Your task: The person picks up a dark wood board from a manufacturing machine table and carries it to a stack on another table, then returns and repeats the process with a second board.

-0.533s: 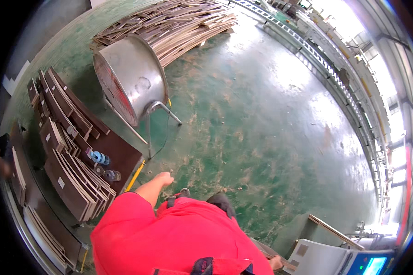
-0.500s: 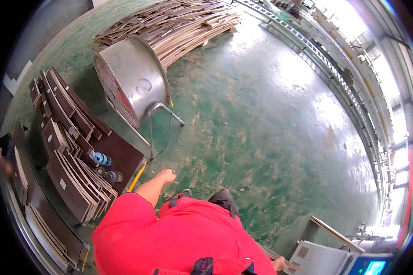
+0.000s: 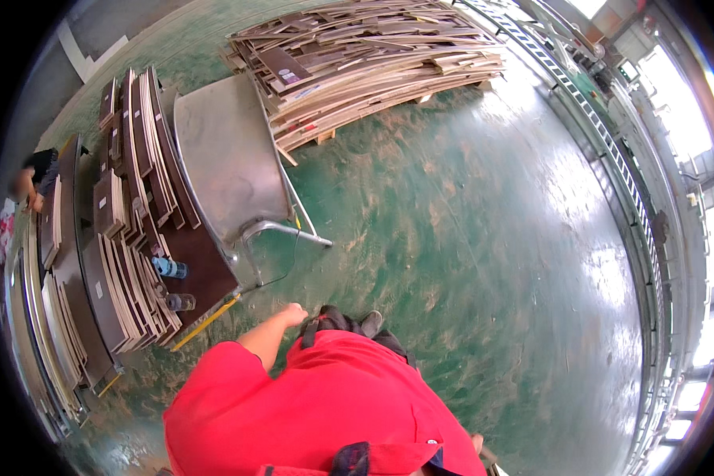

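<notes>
The person (image 3: 317, 404) nears the far brown-and-tan wooden board pile (image 3: 369, 67), left hand (image 3: 294, 314) curled closed, right hand (image 3: 477, 443) too hidden to tell.

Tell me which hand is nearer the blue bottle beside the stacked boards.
The left hand: it is to the right of the blue bottle, not touching it. The right hand is much farther right, partly hidden by the red shirt.

Through my head view, the left hand (image 3: 295, 314) hangs over the green floor (image 3: 468, 270), its grip too small for me to read; the right hand (image 3: 477, 443) (mostly behind the red shirt (image 3: 317, 404)) shows low down, and a blue bottle (image 3: 170, 268) sits beside stacked boards (image 3: 109, 285)
</notes>
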Available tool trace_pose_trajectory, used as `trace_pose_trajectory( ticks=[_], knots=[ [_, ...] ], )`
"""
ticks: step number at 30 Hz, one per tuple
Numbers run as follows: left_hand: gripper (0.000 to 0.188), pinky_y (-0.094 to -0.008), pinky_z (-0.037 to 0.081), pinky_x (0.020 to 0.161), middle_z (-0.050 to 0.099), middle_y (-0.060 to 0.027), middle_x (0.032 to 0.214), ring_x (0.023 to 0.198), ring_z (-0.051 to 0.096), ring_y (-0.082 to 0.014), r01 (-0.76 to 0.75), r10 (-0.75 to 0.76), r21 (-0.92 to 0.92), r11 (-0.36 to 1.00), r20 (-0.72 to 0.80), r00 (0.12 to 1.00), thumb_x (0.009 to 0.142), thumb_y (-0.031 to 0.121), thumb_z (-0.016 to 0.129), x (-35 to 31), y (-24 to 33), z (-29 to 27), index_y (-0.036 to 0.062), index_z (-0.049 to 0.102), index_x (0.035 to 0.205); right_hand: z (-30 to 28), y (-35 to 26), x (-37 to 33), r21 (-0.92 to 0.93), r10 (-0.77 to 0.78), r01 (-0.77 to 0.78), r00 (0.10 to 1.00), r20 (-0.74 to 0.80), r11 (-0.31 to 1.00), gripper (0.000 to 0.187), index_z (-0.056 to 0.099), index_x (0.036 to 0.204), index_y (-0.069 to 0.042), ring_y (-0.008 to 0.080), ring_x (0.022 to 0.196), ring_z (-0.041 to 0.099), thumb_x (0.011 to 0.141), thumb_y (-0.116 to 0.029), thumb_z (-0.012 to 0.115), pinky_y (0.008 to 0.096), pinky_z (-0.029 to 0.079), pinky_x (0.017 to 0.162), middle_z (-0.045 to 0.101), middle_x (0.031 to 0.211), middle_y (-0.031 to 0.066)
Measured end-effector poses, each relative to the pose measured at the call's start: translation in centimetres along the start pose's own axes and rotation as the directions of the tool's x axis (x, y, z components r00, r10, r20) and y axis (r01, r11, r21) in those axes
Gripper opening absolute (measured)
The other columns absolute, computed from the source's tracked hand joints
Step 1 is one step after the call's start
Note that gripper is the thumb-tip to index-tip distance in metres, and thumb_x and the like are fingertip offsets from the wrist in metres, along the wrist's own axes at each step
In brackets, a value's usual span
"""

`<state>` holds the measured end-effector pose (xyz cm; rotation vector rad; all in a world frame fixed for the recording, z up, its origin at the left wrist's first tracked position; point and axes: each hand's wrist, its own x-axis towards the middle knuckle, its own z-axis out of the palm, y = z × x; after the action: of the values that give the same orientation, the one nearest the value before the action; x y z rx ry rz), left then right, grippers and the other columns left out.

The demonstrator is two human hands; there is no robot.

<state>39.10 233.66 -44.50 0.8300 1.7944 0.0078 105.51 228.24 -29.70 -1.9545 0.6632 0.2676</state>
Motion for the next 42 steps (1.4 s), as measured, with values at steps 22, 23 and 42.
trace_pose_trajectory(
  ticks=[22, 23, 42],
  knots=[
    [0.041, -0.0414, 0.047, 0.071, 0.062, -0.0207, 0.091, 0.084, 0.06, -0.0329, -0.166, -0.055, -0.647, 0.744, -0.307, 0.95, 0.079, 0.039, 0.05, 20.3, 27.7, -23.7, 0.0006, 0.061, 0.084, 47.3, -16.4, -68.9, 0.223, -0.164, 0.475, -0.164, 0.973, 0.851, 0.026, 0.048, 0.094, -0.003, 0.0163, 0.069, 0.054, 0.07, -0.002, 0.056, 0.0289, 0.048, 0.055, 0.052, 0.083, 0.0042],
    [0.042, -0.0417, 0.047, 0.067, 0.062, -0.0198, 0.092, 0.081, 0.06, -0.0314, -0.164, -0.054, -0.743, 0.649, -0.26, 0.964, 0.08, 0.041, 0.049, 21.9, 28.5, -24.7, 0.0012, 0.06, 0.088, 48.1, -15.9, -72.1, 0.197, -0.12, 0.511, -0.181, 0.976, 0.837, 0.025, 0.048, 0.094, -0.003, 0.0161, 0.069, 0.053, 0.069, -0.002, 0.057, 0.0295, 0.048, 0.056, 0.052, 0.083, 0.0043],
    [0.04, -0.0389, 0.048, 0.078, 0.053, -0.0118, 0.09, 0.082, 0.057, -0.0269, -0.181, -0.125, -0.395, -0.901, -0.164, 0.979, 0.079, 0.036, 0.057, 25.0, 41.8, -40.8, -0.0004, 0.046, 0.091, 64.1, -14.3, -105.2, 0.073, 0.53, 0.763, -0.511, 0.676, 0.642, 0.038, 0.05, 0.105, 0.002, 0.0221, 0.087, 0.057, 0.068, 0.005, 0.054, 0.0319, 0.046, 0.078, 0.057, 0.095, 0.0117]
  ],
)
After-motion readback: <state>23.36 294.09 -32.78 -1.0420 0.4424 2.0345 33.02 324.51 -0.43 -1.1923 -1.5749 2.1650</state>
